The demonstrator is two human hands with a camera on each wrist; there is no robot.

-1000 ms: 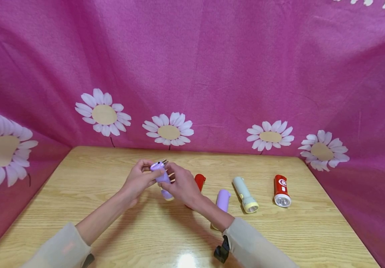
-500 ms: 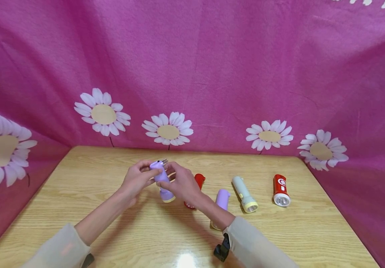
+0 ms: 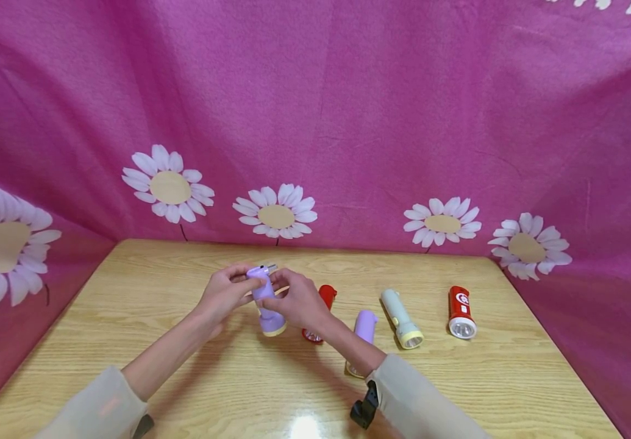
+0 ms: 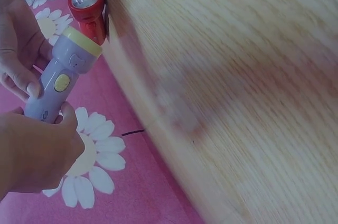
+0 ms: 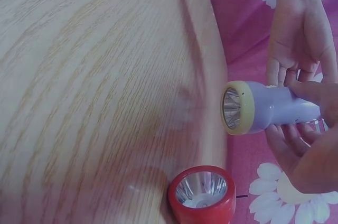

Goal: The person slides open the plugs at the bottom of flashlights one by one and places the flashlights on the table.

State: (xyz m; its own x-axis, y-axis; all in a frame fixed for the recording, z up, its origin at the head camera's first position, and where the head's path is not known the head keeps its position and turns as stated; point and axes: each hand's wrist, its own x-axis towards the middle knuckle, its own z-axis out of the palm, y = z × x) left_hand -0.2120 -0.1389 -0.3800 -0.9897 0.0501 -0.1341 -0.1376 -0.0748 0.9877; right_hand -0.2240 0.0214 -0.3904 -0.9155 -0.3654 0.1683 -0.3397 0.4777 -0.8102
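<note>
A lilac flashlight (image 3: 272,322) with a pale yellow rim is held above the table by both hands. Metal plug prongs (image 3: 272,267) stick out of its tail end, and its lamp end points down toward the person. My left hand (image 3: 226,297) grips the tail end, thumb across the body. From the other side, my right hand (image 3: 301,303) pinches the middle of the barrel. A yellow switch (image 4: 62,83) shows on the flashlight's side in the left wrist view. The lamp's reflector (image 5: 232,109) is visible in the right wrist view.
Right of the hands, a red flashlight (image 3: 327,296) and a second lilac flashlight (image 3: 366,327) lie partly behind the right arm. Farther right lie a grey-green flashlight (image 3: 400,318) and a red-and-white one (image 3: 461,312). A pink flowered cloth (image 3: 359,122) hangs behind the wooden table (image 3: 211,390).
Between the hands, the lilac flashlight has turned a little, its lamp end shifting lower and showing more. The right hand has moved slightly, uncovering the nearby red flashlight's lamp end.
</note>
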